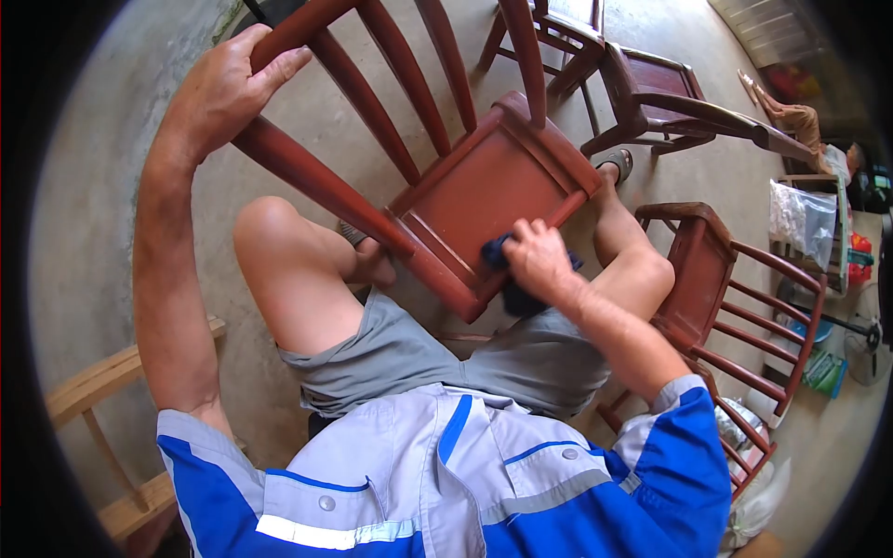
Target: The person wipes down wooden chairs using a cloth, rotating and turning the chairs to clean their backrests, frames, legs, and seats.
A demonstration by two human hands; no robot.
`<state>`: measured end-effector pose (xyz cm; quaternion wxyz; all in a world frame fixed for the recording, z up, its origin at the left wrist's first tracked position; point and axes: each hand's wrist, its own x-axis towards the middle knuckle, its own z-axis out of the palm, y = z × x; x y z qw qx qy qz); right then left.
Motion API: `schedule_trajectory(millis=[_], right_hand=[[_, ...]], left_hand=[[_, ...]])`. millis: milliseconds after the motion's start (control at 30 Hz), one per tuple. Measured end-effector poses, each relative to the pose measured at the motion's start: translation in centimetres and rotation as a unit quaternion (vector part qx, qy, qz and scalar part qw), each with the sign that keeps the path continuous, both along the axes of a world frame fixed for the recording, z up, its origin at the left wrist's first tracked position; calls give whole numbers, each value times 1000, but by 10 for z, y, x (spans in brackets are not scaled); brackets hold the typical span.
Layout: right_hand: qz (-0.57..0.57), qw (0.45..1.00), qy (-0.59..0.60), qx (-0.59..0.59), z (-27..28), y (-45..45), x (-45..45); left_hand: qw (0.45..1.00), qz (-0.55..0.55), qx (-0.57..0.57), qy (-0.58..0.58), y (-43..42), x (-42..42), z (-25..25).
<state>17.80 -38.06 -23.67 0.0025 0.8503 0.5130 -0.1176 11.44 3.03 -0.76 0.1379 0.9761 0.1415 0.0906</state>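
A reddish-brown wooden chair (493,200) is tilted between my knees, its slatted back rising toward the upper left. My left hand (228,88) is wrapped round the top corner of the chair's back, the thumb lying along the rail. At the near right edge of the seat, my right hand (539,260) grips a dark blue cloth (526,296). The cloth touches the seat's edge, and part of it hangs down toward my right thigh. Some of the right fingers are hidden behind the cloth and slightly blurred.
More wooden chairs stand around: one at the right (693,270), another at the upper right (656,88). A wooden frame (121,381) lies at the lower left. Along the right side, a shelf (842,232) holds plastic bags, near a fan (865,339). The floor is concrete.
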Motion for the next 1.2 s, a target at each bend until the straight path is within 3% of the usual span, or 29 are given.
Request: schedule_trajectory(millis=[133, 167, 200, 333, 467, 533, 667, 733, 867, 1033, 1067, 1133, 1200], right_hand=[[-92, 984, -135, -76, -7, -16, 96], [-101, 988, -105, -56, -3, -20, 107], [-108, 991, -73, -38, -2, -21, 114], [-155, 977, -145, -15, -26, -15, 73], [-80, 995, -9, 57, -15, -1, -14], [-33, 997, 59, 35, -5, 14, -57], [-27, 993, 89, 73, -12, 17, -52], [-32, 996, 40, 67, -11, 16, -15], [-154, 969, -122, 151, -10, 35, 86], [-234, 910, -149, 307, -8, 110, 127], [-215, 936, -106, 258, -12, 116, 120], [-108, 947, -216, 209, -67, 113, 107], [-131, 959, -151, 198, -68, 114, 110]], left_hand=[[1000, 10, 9, 12, -1, 2, 2], [1000, 10, 5, 11, 0, 2, 3], [1000, 9, -1, 9, 1, 2, 4], [999, 24, 0, 26, -5, 4, 7], [1000, 1, -2, -9, 0, 2, 0], [1000, 3, 0, -16, -3, 1, 1], [1000, 5, 14, -5, -2, 0, 3], [1000, 1, 24, -14, -2, 1, 1], [1000, 4, 15, -7, -3, 3, 2], [1000, 11, 2, 2, -7, 3, 8], [1000, 13, -4, 4, -9, 3, 8], [999, 29, -22, 19, -14, 4, 12], [999, 29, -27, 9, -13, 3, 9]])
